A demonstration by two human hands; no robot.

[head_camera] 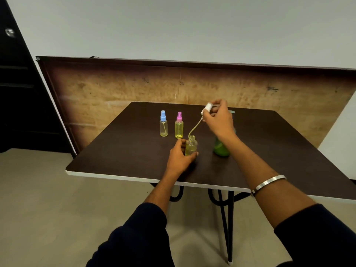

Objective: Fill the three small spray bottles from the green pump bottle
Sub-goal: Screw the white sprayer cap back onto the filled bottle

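Left hand (180,156) grips open spray bottle (191,146) upright; right hand (217,118) pinches white sprayer (206,108) above, tube slanting into the neck.

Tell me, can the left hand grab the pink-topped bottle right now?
Probably not yet: the left hand is holding the open bottle. The pink-topped bottle stands close behind, with nothing between.

no readable text, no labels or nos. on bottles, backdrop marks illegible
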